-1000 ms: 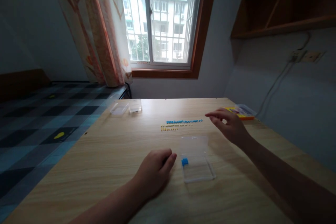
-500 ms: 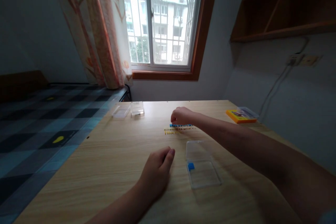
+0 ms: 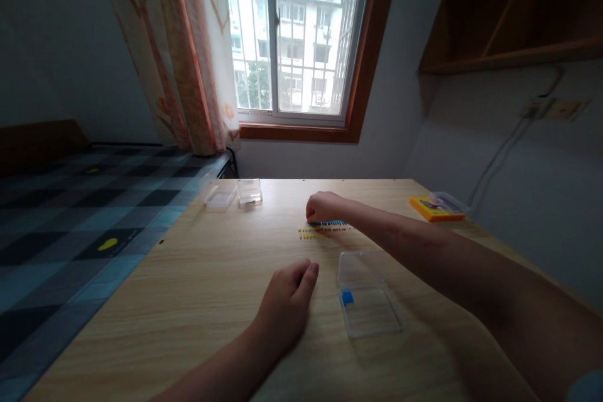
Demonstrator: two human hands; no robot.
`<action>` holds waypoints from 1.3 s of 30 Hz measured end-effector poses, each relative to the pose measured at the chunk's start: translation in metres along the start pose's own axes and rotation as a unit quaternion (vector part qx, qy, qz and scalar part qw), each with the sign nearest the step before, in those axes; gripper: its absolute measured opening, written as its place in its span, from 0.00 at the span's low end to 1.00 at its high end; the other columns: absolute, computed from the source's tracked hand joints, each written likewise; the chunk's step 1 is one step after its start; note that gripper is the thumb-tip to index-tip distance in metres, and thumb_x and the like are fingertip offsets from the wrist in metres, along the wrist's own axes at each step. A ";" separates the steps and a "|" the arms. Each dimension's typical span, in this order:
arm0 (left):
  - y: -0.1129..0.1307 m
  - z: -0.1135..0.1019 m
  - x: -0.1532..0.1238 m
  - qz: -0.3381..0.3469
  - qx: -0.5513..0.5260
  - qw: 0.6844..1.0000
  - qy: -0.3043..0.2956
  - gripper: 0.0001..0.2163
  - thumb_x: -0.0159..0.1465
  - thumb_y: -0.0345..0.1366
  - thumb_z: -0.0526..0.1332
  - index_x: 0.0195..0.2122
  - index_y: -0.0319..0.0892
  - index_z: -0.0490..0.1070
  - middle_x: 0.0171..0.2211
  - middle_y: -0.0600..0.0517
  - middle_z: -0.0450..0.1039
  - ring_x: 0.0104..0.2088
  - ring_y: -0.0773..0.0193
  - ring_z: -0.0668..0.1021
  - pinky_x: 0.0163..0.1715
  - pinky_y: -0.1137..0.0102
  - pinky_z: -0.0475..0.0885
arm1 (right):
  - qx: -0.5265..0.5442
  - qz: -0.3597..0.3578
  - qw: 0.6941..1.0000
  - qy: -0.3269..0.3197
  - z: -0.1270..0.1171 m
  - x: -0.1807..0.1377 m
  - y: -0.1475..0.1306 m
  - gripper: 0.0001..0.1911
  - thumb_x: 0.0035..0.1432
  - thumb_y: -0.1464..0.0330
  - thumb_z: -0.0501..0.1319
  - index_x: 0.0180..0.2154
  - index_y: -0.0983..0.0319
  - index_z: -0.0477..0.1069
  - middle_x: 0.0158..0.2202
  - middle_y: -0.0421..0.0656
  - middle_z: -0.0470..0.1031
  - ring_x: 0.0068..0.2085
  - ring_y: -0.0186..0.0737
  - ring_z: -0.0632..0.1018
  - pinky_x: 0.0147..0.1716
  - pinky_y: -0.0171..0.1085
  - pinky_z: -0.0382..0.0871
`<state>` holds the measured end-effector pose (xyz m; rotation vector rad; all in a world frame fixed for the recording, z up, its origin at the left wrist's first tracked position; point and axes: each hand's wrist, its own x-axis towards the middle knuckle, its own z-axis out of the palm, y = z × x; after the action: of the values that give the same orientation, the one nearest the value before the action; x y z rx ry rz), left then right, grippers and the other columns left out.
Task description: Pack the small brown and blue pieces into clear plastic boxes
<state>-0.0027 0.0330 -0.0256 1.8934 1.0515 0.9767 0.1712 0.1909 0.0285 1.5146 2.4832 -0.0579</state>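
Observation:
My right hand (image 3: 324, 206) reaches across the table, closed, its fingertips down at the left end of a row of small blue pieces (image 3: 332, 223). Whatever those fingers pinch is hidden. Just nearer to me lie rows of small yellow and dark pieces (image 3: 308, 235), too small to name. My left hand (image 3: 289, 298) rests on the tabletop, curled with the thumb pressed along the fingers; its inside cannot be seen. To its right, an opened clear plastic case (image 3: 377, 333) lies flat, with a blue piece (image 3: 347, 298) in its left corner.
Two clear plastic boxes, one flat (image 3: 220, 196) and one taller (image 3: 249, 191), stand at the table's far left. A yellow-orange box (image 3: 436, 208) with a clear lid sits at the far right edge. A checked bed (image 3: 141, 204) adjoins the left side, and a window is beyond.
The view has shifted slightly. My right hand has come down a little over the left end of the blue row, covering it. My left hand keeps its curled pose.

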 end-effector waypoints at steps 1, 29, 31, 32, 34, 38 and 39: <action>0.000 0.000 0.000 0.001 0.001 1.000 0.001 0.19 0.66 0.49 0.49 0.22 0.45 0.54 0.20 0.57 0.56 0.25 0.64 0.62 0.27 0.69 0.57 | -0.004 0.003 1.000 0.001 0.000 0.000 -0.001 0.15 0.66 0.62 0.60 0.50 0.63 0.72 0.50 0.47 0.74 0.47 0.44 0.77 0.46 0.47 0.74; 0.003 0.001 0.000 0.025 0.039 0.998 -0.033 0.19 0.67 0.47 0.49 0.21 0.45 0.53 0.20 0.58 0.55 0.24 0.65 0.62 0.26 0.69 0.55 | 0.201 -0.151 0.931 0.265 -0.039 -0.199 -0.002 0.08 0.61 0.64 0.64 0.39 0.58 0.81 0.37 0.41 0.80 0.32 0.32 0.77 0.29 0.30 0.67; 0.004 0.002 -0.001 0.022 0.052 0.998 -0.038 0.19 0.66 0.47 0.50 0.20 0.45 0.53 0.19 0.58 0.54 0.24 0.66 0.62 0.26 0.69 0.55 | 0.226 -0.157 0.938 0.209 -0.021 -0.223 -0.009 0.08 0.62 0.66 0.63 0.41 0.57 0.81 0.37 0.41 0.80 0.32 0.32 0.77 0.31 0.30 0.68; 0.005 0.002 -0.001 0.021 0.061 0.997 -0.042 0.19 0.66 0.47 0.50 0.20 0.45 0.53 0.19 0.58 0.54 0.23 0.66 0.61 0.25 0.70 0.54 | 0.229 -0.156 0.943 0.184 -0.012 -0.230 -0.012 0.08 0.62 0.68 0.63 0.41 0.57 0.80 0.36 0.41 0.80 0.32 0.32 0.77 0.31 0.31 0.68; 0.007 0.002 -0.002 0.020 0.083 0.995 -0.055 0.20 0.66 0.47 0.51 0.20 0.45 0.53 0.19 0.58 0.53 0.23 0.66 0.61 0.24 0.70 0.54 | 0.212 -0.146 0.956 0.142 0.005 -0.234 -0.020 0.09 0.61 0.72 0.62 0.40 0.56 0.81 0.34 0.39 0.79 0.31 0.32 0.77 0.32 0.31 0.67; 0.015 0.004 -0.005 0.018 0.159 0.982 -0.103 0.18 0.65 0.45 0.54 0.20 0.44 0.58 0.18 0.58 0.58 0.22 0.66 0.63 0.24 0.70 0.54 | 0.166 -0.131 0.973 0.095 0.027 -0.226 -0.029 0.11 0.58 0.75 0.61 0.36 0.56 0.81 0.31 0.39 0.78 0.29 0.33 0.76 0.31 0.33 0.62; 0.018 0.004 -0.006 0.019 0.177 0.977 -0.115 0.17 0.65 0.44 0.54 0.21 0.44 0.61 0.19 0.57 0.61 0.22 0.66 0.64 0.24 0.70 0.54 | 0.162 -0.130 0.974 0.089 0.030 -0.224 -0.030 0.11 0.57 0.75 0.61 0.35 0.56 0.81 0.30 0.39 0.79 0.29 0.33 0.75 0.30 0.33 0.62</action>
<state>0.0041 0.0200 -0.0136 2.2596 1.1064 0.5975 0.2481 -0.0231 0.0449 1.3415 2.9210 -0.4063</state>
